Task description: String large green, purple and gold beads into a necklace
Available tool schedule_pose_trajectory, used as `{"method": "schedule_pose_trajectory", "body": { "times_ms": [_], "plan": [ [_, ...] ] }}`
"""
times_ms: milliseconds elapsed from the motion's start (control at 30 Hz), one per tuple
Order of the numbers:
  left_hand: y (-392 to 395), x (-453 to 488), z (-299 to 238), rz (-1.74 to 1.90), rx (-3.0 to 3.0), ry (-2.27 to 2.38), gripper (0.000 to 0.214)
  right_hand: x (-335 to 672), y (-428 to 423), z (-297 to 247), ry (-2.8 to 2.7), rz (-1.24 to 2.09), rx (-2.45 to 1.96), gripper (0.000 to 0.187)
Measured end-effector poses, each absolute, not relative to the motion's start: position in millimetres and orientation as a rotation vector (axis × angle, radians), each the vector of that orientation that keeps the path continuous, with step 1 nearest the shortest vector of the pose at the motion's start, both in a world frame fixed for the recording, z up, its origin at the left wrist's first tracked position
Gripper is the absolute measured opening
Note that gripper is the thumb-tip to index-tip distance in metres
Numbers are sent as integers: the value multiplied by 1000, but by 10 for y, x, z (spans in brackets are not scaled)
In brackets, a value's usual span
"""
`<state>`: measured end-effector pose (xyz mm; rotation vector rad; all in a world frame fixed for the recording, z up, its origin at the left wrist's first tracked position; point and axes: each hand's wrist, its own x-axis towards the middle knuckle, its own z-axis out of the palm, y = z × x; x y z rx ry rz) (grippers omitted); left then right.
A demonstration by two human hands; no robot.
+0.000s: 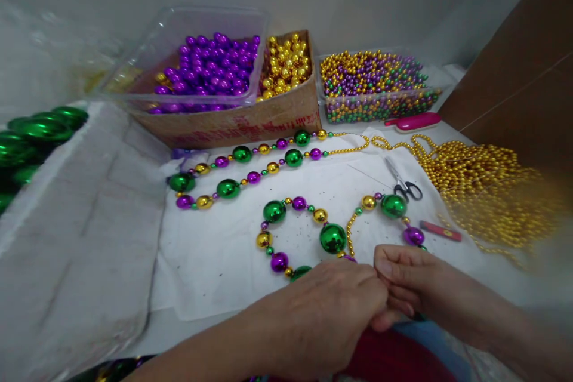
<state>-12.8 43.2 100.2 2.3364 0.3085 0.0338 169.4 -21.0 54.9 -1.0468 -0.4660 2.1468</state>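
My left hand (333,304) and my right hand (409,280) meet at the lower right, fingertips pressed together. Both are closed, and whatever lies between their fingers is hidden. Around them curves a bead necklace (332,239) of large green, purple and gold balls with small beads between; parts of it pass behind my hands. A finished-looking loop of the same kind, a second bead necklace (228,189), lies farther back on the white cloth (215,250). Black-handled scissors (403,185) and a red lighter (441,231) rest beyond my right hand.
Behind stand a clear bin (179,15) of purple balls, a cardboard box (286,116) with gold balls and a clear tub (376,97) of small mixed beads. Gold bead strands (487,191) are heaped at right by a pink-handled tool (418,122). A white foam box (80,239) borders the left.
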Motion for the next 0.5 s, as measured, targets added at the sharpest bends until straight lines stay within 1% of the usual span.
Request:
{"method": "schedule_pose_trajectory", "body": {
  "times_ms": [67, 133, 233, 300, 400, 500],
  "plan": [
    [408, -99, 990, 61, 2375, 251, 14, 1724, -221, 537, -391, 2200, -1031, 24],
    [390, -80, 975, 118, 2391, 223, 15, 1745, -243, 514, -292, 2179, -1006, 27],
    [386, -77, 934, 123, 2373, 307, 16, 1737, -291, 464, -179, 2048, -1009, 32],
    [397, -86, 912, 112, 2352, 372, 18, 1713, -314, 441, -154, 1932, -1015, 30],
    [417, -89, 913, 188, 2301, 406, 16, 1701, -303, 426, -166, 1761, -1002, 27],
    [383, -40, 902, 269, 2221, 485, 14, 1766, -240, 384, -184, 1722, -984, 29]
  ]
}}
